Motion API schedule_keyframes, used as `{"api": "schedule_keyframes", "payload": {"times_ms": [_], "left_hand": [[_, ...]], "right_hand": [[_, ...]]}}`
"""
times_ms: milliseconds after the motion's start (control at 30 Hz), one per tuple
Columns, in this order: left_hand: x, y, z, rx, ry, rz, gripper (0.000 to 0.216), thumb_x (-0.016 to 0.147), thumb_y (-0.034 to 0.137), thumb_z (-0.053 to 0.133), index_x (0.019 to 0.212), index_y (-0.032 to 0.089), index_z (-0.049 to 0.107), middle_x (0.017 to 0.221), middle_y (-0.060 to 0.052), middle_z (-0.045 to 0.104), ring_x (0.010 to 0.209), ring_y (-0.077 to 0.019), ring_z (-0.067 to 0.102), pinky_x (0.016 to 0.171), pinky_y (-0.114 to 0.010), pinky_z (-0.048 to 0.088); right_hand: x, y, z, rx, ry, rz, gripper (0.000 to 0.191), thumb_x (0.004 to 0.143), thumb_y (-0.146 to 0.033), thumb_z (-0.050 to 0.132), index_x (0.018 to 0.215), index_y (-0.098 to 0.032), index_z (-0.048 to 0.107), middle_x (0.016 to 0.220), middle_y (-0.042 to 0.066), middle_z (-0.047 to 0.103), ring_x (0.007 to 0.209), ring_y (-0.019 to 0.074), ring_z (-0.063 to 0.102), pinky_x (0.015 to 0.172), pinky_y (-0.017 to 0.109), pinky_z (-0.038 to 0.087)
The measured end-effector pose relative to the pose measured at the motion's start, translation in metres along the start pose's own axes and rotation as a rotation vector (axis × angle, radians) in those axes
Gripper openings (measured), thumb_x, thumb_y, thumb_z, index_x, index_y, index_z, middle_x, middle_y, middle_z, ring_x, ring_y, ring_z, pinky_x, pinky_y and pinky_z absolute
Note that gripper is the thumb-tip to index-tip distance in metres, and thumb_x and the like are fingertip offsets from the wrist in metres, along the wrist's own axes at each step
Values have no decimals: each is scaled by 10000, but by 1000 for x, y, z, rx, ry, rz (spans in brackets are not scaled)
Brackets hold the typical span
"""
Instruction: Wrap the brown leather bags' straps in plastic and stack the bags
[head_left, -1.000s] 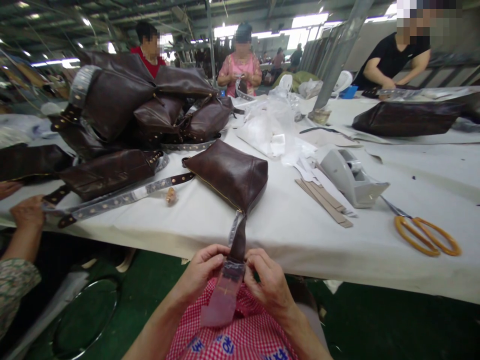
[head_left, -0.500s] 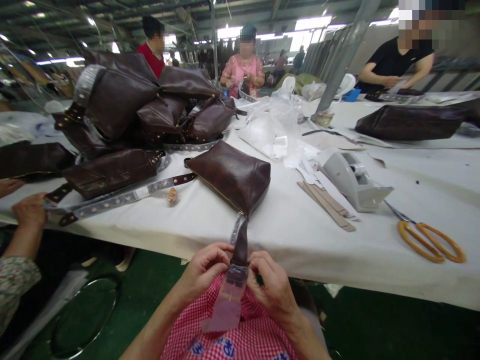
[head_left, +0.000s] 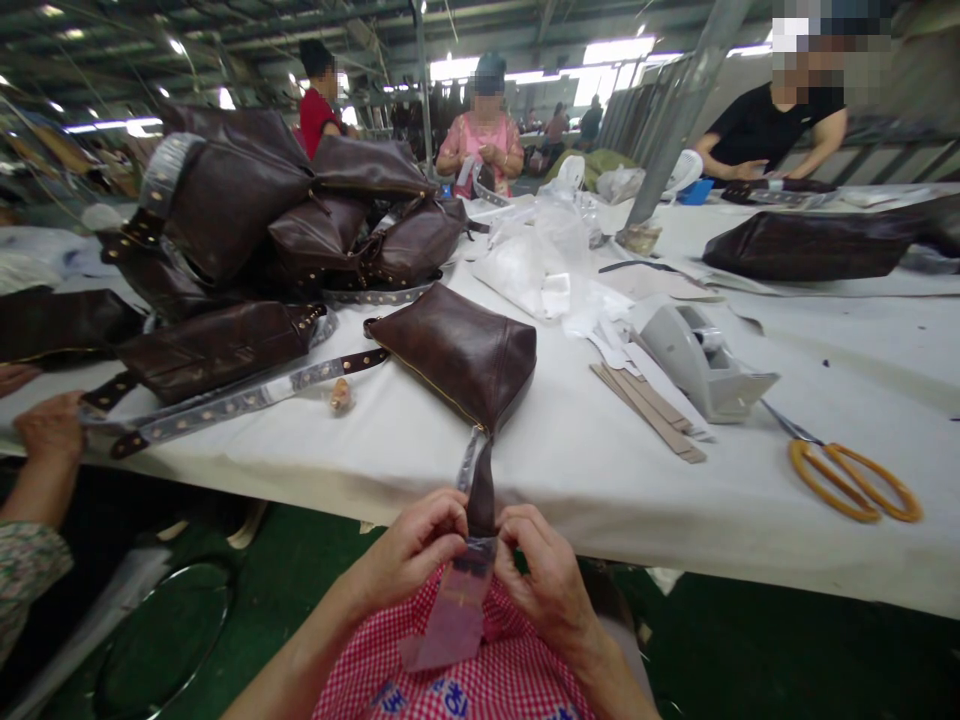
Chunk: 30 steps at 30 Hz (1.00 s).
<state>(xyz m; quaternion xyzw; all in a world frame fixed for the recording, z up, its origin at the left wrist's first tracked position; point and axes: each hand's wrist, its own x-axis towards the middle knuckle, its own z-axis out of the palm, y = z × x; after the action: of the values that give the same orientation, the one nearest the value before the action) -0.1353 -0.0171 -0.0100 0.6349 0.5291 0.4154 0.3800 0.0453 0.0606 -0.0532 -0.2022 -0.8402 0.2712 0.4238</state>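
**Now: both hands closed on a strap end at the bench edge**

At the far left, a co-worker's hand rests at the bench edge on the end of a studded strap wrapped in clear film. Behind that rises a pile of dark brown bags.

Nearer the middle, one brown bag lies alone on the white bench. Its short strap hangs over the near edge toward the person's lap.

The left hand has a narrow grip, thumb and fingers pinched on the left side of the short strap's end. A clear plastic sleeve begins at that point and hangs down over the red-checked apron.

The right hand mirrors the left, its grip closed on the right side of the same end. The two hands hold the short strap just beside one another, below the bench edge.

Right of the brown bag, flat cardboard strips lie just beside a grey tape dispenser. Farther right, scissors with orange handles lie flat on the bench, well apart from both hands.
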Motion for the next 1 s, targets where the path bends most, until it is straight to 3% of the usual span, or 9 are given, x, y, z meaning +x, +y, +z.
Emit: {"api": "schedule_keyframes", "payload": {"times_ms": [300, 467, 667, 1000], "left_hand": [[8, 1, -3, 48, -52, -71, 158, 878, 142, 474, 726, 182, 490, 721, 18, 494, 688, -124, 463, 660, -238, 393], [14, 5, -9, 136, -45, 20, 136, 882, 130, 489, 759, 176, 528, 938, -39, 529, 882, -155, 504, 798, -274, 412], [24, 7, -10, 179, 10, 77, 162, 896, 114, 481, 750, 178, 507, 812, -12, 509, 801, -139, 491, 739, -253, 396], [25, 3, -4, 325, -10, 144, 151, 912, 146, 435, 783, 187, 503, 796, -37, 547, 792, -166, 507, 724, -273, 398]], "right_hand": [[0, 1, -2, 21, -20, 19, 186, 820, -37, 437, 765, -210, 475, 751, 28, 549, 701, 144, 545, 619, 250, 477], [2, 2, -1, 48, -30, 37, 187, 810, -37, 430, 749, -210, 465, 736, 20, 540, 682, 143, 538, 610, 248, 463], [3, 5, 2, 67, -8, 58, 188, 819, -37, 434, 756, -213, 439, 753, 17, 537, 705, 142, 537, 631, 250, 455], [-4, 11, 5, 19, 4, 84, 180, 819, -43, 428, 769, -213, 457, 761, 23, 548, 713, 148, 551, 631, 250, 464]]}}
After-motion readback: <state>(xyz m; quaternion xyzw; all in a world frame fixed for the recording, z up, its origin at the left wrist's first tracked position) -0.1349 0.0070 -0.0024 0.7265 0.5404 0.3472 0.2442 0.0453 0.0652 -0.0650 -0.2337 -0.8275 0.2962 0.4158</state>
